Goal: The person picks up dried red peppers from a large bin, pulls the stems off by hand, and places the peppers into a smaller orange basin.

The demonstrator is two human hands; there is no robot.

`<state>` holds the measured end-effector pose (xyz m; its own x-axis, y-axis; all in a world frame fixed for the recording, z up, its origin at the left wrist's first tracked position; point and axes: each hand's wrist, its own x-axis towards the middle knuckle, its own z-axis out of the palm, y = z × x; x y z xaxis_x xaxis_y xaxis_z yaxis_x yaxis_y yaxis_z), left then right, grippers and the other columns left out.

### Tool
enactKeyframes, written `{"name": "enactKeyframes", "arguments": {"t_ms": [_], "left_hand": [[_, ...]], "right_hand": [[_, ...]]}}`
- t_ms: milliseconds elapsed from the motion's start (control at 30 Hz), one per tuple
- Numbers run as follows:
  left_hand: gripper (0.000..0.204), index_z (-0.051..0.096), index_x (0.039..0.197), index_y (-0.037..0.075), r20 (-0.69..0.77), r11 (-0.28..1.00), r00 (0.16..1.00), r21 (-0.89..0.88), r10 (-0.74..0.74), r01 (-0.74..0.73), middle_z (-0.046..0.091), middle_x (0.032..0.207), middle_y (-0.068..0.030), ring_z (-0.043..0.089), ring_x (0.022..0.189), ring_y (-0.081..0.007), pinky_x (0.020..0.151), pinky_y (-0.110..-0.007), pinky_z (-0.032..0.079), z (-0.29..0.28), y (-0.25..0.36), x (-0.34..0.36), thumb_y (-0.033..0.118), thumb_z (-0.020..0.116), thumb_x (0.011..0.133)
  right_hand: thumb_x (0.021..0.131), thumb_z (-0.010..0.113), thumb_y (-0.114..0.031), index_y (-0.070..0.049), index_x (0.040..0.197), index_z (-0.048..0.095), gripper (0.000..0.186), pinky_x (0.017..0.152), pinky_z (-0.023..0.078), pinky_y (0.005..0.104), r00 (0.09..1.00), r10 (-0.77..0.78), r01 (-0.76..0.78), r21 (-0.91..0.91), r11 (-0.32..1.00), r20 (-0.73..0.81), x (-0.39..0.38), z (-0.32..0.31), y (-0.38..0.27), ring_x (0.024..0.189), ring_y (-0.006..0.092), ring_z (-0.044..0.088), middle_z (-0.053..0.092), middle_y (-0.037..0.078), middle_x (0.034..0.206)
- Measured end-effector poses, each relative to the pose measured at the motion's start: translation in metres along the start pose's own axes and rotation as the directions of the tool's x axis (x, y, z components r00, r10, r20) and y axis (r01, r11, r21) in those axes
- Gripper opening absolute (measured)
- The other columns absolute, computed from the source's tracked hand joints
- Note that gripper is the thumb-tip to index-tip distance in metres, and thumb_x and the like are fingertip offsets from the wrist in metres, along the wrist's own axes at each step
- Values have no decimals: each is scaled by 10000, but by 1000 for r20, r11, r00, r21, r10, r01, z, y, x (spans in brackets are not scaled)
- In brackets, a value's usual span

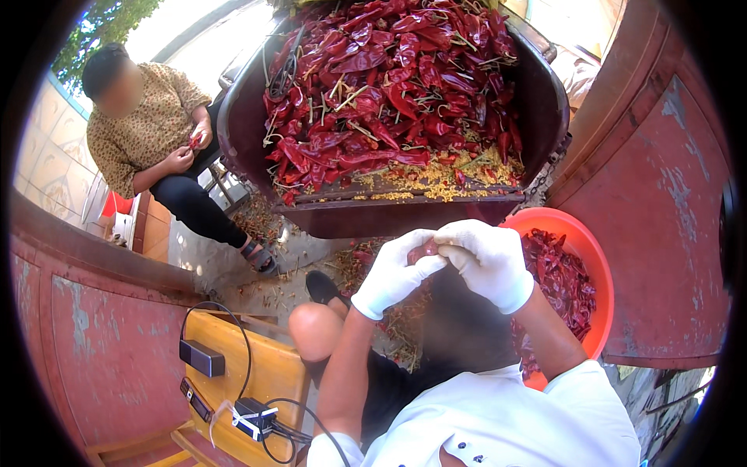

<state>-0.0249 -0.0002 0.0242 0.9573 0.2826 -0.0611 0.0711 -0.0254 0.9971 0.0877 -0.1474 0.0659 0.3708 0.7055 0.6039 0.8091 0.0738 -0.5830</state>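
Observation:
My left hand (395,272), in a white glove, is closed on a red dried chili (422,251) just below the front edge of the dark bin. My right hand (486,265), gloved too, is pinched on the same chili, its fingers meeting those of my left hand, so most of the pepper is hidden. The dark bin (358,218) holds a heap of dried chilies (389,101), with yellow seeds (443,187) along its front. An orange-red basin (587,265) of chili pieces (560,288) stands beside my right arm.
A co-worker (148,124) sits at the left, both hands on a red chili. Dark scissors (282,78) lie at the bin's left. A wooden chair (280,366) with electronic devices and cables is by my left side. Red panels (661,233) flank me. Debris (261,218) litters the floor.

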Motion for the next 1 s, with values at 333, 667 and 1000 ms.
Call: {"name": "enactKeyframes", "arguments": {"t_ms": [333, 667, 1000], "left_hand": [[184, 632, 980, -9, -156, 854, 898, 410, 412, -321, 597, 801, -88, 570, 698, -160, 671, -282, 471, 12, -9, 0, 83, 721, 848], [139, 670, 1018, -18, -328, 862, 805, 300, 495, -408, 651, 852, -39, 605, 744, -109, 674, -246, 482, 21, -14, 4, 74, 673, 914], [337, 599, 1117, -12, -303, 714, 941, -624, 152, -316, 600, 808, -58, 520, 600, -122, 490, -232, 408, -2, -13, -7, 293, 619, 977]], "right_hand": [[936, 610, -50, 18, 1043, 622, 128, 512, 455, 203, 729, 627, -650, 566, 507, 276, 2, 9, 6, 587, 48, 572, 679, 59, 861], [983, 567, -64, -14, 1132, 578, 157, 532, 428, 209, 710, 510, -224, 842, -490, 486, -11, 40, 38, 633, 58, 530, 623, 74, 992], [940, 629, -65, -42, 1049, 594, 117, 628, 522, 226, 625, 780, -137, 987, 81, 23, -3, 11, 68, 692, 81, 579, 609, 26, 870]]}}
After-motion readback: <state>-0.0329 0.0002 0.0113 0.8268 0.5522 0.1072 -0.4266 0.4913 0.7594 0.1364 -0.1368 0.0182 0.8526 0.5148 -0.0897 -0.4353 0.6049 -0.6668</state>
